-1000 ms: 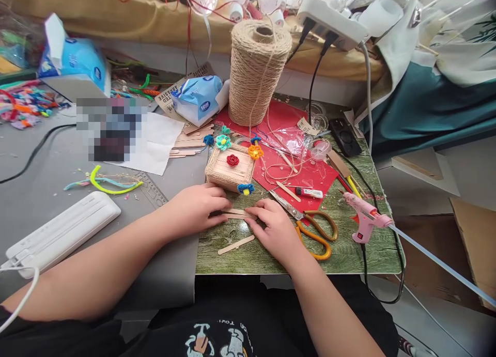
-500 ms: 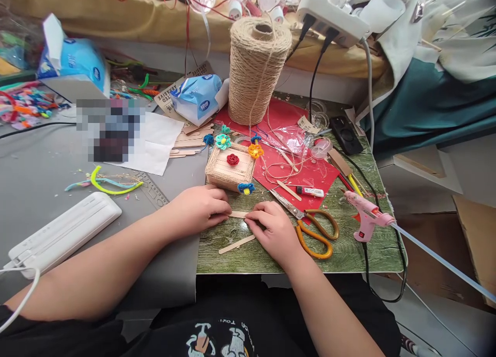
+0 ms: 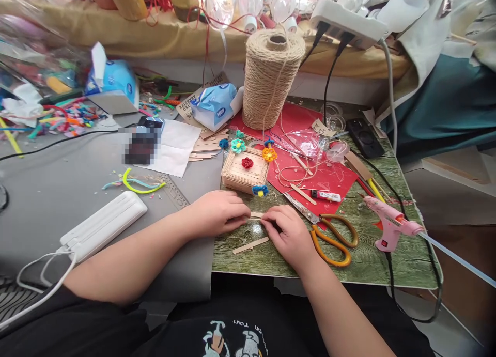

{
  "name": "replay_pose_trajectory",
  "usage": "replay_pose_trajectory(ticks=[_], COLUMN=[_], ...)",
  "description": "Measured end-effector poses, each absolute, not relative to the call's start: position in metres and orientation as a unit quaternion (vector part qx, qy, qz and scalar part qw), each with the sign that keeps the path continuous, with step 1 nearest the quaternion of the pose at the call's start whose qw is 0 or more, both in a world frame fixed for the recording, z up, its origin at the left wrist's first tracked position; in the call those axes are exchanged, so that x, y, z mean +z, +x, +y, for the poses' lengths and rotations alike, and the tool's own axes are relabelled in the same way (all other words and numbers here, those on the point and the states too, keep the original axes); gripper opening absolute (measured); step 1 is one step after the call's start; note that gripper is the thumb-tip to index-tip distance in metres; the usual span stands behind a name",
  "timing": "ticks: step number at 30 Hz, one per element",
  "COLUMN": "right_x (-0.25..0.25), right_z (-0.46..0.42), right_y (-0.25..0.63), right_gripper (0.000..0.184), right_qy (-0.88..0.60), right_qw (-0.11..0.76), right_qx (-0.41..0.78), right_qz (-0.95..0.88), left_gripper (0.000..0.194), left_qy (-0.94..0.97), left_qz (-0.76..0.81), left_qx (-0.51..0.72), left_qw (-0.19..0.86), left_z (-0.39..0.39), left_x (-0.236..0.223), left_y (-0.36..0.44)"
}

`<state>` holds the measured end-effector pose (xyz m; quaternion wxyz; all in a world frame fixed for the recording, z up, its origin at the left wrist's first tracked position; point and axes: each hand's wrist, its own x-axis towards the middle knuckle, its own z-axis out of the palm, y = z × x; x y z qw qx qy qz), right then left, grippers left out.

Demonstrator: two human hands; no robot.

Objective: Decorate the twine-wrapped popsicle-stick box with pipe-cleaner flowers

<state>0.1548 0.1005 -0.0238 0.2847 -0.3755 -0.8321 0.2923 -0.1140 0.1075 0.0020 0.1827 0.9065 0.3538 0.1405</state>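
Observation:
Between my two hands a flat wooden craft stick (image 3: 256, 215) lies crosswise just above the green wood-patterned board. The fingers of my left hand (image 3: 222, 212) are closed on its left end. At the right end my right hand (image 3: 289, 233) pinches it between thumb and fingers. Another craft stick (image 3: 250, 245) rests on the board below, its right tip close to my right hand. Just beyond my hands stands a small box of sticks and twine (image 3: 245, 171), with a red rose on top and yarn flowers at its corners. Scissors (image 3: 333, 238) with orange handles lie right of my right hand.
A pink glue gun (image 3: 391, 220) stands at the right edge, its cord hanging down. Behind the box rises a tall twine spool (image 3: 273, 78) on red paper (image 3: 337, 179). A white power bank-like device (image 3: 104, 225) lies left of my forearm, with a ruler (image 3: 176, 194) nearby.
The camera view has shifted, so everything appears farther right. My hands keep hold of the craft stick, and the stick's visible stretch between them is slightly shorter.

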Motion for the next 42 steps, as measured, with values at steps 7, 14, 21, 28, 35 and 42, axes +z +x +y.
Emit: replay_pose_trajectory(ticks=[7,14,21,28,35,42], right_x=[-0.024,-0.020,-0.022,-0.017,-0.018,-0.021], right_z=[0.099,0.091,0.094,0.095,0.095,0.094], right_y=[0.154,0.155,0.161,0.162,0.164,0.164], right_gripper=[0.016,0.015,0.024,0.021,0.019,0.019], right_qy=[-0.358,-0.292,-0.347,-0.379,-0.382,-0.376], right_qw=[0.300,0.327,0.415,0.408,0.397,0.390], right_qx=[0.282,0.239,0.301,0.340,0.350,0.357], right_qz=[-0.838,-0.866,-0.785,-0.758,-0.758,-0.761], left_gripper=[0.023,0.023,0.033,0.029,0.027,0.058], left_qy=[0.892,0.909,0.856,0.802,0.823,0.767], left_qz=[0.433,0.384,0.517,0.583,0.547,0.640], left_qx=[0.041,0.064,0.006,-0.125,-0.070,0.000], left_qw=[0.120,0.151,0.008,0.033,0.135,0.054], left_z=[0.091,0.078,0.079,0.044,0.031,0.053], left_x=[0.058,0.032,0.037,0.045,0.043,0.032], left_y=[-0.148,-0.125,-0.163,-0.181,-0.135,-0.166])
